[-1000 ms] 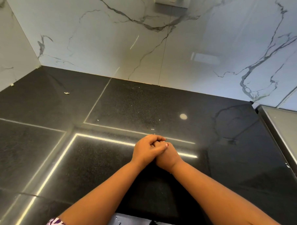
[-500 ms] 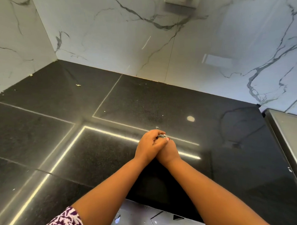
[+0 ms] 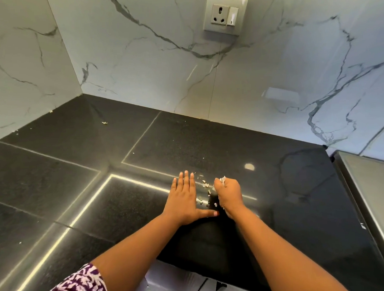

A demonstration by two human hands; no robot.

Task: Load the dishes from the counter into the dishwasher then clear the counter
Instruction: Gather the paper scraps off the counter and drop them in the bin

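Person at work, seen from own head cam. L arm: short sleeve (image 3: 78, 286) at frame bottom, loose fabric, deep purple w/ white leaf-like print, dense, no clear repeat; hem uneven. Below hem, L forearm (image 3: 136, 253) bare to wrist. L hand (image 3: 183, 200): bare, nails short, pale, rounded; fingers (image 3: 186, 180) slim. R forearm (image 3: 279, 247): bare as far as frame shows, sleeve out of shot. R hand (image 3: 229, 193): bare, back of hand to cam, nails hidden. Forearms approx same build, smooth contours.
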